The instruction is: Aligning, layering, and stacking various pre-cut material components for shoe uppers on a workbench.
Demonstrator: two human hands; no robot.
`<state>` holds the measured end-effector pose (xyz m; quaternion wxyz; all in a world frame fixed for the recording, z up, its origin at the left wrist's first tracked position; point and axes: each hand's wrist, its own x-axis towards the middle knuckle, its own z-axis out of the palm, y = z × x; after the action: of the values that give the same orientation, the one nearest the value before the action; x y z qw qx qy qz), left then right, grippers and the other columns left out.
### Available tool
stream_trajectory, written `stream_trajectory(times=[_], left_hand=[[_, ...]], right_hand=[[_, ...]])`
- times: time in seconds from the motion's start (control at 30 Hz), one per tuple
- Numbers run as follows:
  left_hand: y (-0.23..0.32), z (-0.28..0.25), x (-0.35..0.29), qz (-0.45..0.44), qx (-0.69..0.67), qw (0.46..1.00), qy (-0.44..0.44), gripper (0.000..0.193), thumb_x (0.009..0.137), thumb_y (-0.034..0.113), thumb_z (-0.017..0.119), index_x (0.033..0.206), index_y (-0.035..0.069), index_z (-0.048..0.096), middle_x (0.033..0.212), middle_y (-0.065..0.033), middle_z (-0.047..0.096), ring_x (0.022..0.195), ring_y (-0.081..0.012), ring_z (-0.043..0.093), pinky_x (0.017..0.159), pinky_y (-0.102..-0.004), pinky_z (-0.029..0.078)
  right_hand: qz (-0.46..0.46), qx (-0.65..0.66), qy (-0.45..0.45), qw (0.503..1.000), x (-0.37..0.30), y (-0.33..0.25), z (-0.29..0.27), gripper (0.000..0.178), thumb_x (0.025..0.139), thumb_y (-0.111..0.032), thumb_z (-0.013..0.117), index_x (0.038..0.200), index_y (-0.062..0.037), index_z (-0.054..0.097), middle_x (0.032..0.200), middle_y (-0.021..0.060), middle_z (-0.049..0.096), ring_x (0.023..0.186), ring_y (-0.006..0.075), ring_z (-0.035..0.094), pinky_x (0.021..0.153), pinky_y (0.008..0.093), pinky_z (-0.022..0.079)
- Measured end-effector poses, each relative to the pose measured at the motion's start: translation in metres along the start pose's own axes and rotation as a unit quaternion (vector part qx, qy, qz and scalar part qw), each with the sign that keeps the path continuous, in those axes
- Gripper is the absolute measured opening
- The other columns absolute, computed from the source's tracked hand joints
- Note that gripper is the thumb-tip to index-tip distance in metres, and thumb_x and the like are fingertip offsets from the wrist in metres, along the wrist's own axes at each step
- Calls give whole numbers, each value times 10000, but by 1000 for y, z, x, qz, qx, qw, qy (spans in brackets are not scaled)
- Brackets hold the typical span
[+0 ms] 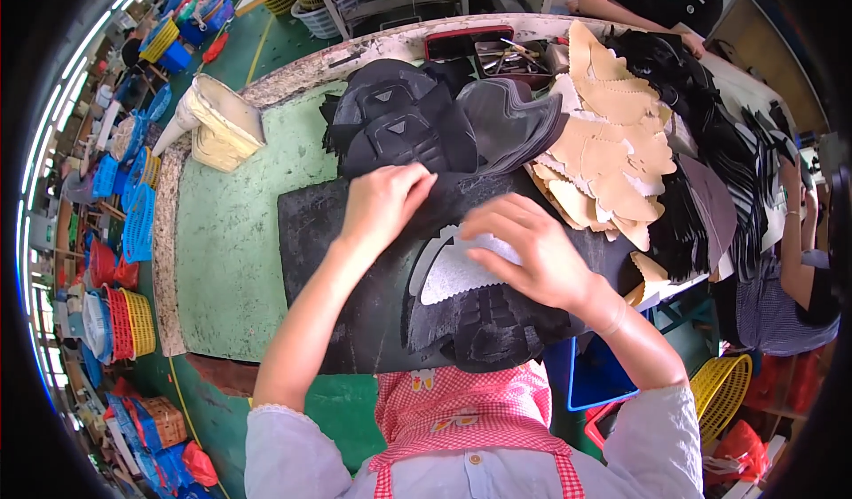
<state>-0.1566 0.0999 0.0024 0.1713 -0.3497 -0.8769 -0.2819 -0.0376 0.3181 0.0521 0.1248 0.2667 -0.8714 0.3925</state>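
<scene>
My left hand (pixel 388 199) is closed, thumb and fingers pressed together at the near edge of a pile of black moulded shoe-upper pieces (pixel 404 113). What it pinches, if anything, is hidden. My right hand (pixel 537 249), slightly blurred, has its fingers apart above a light grey piece with a serrated edge (pixel 457 277). That piece lies over dark cut pieces and a black shoe-upper piece (pixel 497 330) near my apron. Under both hands is a black mat (pixel 311 241). Beyond them, curved dark grey sheets (pixel 510 126) are stacked beside the black pile.
Tan serrated pieces (pixel 612 144) are heaped at the right, next to more black stacks (pixel 697 224). A yellowish glue container (pixel 222 126) stands on the green tabletop (pixel 222 268). A tool tray (pixel 515 59) lies at the back. Co-workers (pixel 652 2) are at the far right and right.
</scene>
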Motion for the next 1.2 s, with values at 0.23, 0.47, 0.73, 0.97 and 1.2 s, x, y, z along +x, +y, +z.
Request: stream_trajectory(times=[0.23,0.47,0.73,0.97,1.2], left_hand=[[-102,-21,-25,-234,-115,931,257,350,1028,292,575,1167,-19,656,1139,-102,672,1089,-198,612,978,-348,467],[-40,-154,-3,-308,-470,757,332,471,1029,339,556,1357,3,530,1279,-139,615,1150,-232,620,987,-397,523],[85,-28,-29,-122,-233,959,-107,193,932,121,671,1103,44,625,1066,-125,679,1058,-252,637,934,-367,488],[90,-27,-9,-87,-274,953,-94,205,886,69,677,1090,62,662,1138,-90,680,1096,-300,616,964,-403,486],[142,27,39,120,-220,965,-73,621,888,3,581,1475,12,379,1489,-215,422,1402,-381,397,1186,-448,297]], right_hand=[[40,-86,-86,992,33,18,53,341,929,-312,656,1093,-15,682,1147,119,634,1134,299,584,1008,399,433],[237,-127,128,955,-2,86,-44,252,866,-169,702,1087,-51,683,1245,128,611,1190,334,557,1025,406,432],[200,-351,47,914,-18,109,-83,212,864,-159,690,1060,-117,624,1220,133,623,1183,302,564,1031,434,405],[289,-308,227,878,-35,88,-134,165,929,-118,505,1021,-39,617,787,223,670,803,405,677,738,469,518],[164,-151,6,975,-66,77,-112,102,896,-28,600,998,-14,602,887,137,687,862,271,684,777,367,529]])
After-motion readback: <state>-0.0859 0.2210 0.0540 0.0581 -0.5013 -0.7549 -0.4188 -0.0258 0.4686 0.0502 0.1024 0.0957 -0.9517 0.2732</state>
